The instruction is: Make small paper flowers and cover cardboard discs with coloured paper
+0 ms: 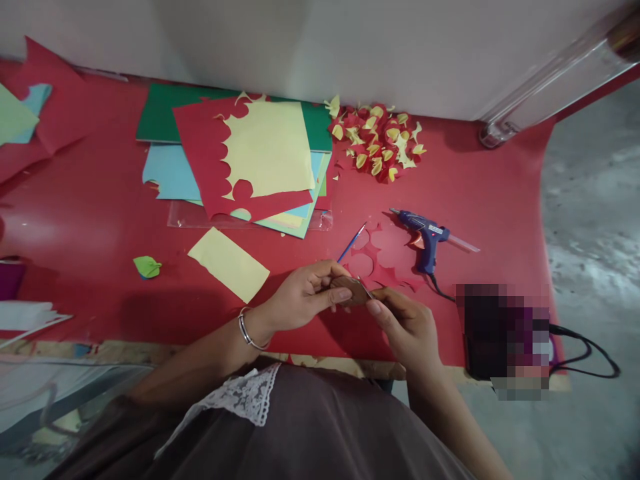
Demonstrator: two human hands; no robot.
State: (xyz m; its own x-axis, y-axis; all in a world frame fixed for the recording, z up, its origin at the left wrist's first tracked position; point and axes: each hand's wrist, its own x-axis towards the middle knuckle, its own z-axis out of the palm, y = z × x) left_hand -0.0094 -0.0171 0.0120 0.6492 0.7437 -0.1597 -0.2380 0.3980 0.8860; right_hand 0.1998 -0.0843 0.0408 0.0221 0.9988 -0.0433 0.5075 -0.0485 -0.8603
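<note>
My left hand pinches a small brown piece between thumb and fingers, near the table's front edge. Against that piece's right side, my right hand has its fingers closed on a thin, shiny metal item, perhaps a blade or scissor tip; most of it is hidden. Just beyond the hands lie a blue pencil-like stick and red paper scraps with round cut-outs. A blue glue gun rests on its side to their right.
Coloured sheets are stacked at the back of the red table. Red and yellow paper pieces form a pile beside them. A yellow rectangle and green paper leaf lie left. A clear tube is at back right.
</note>
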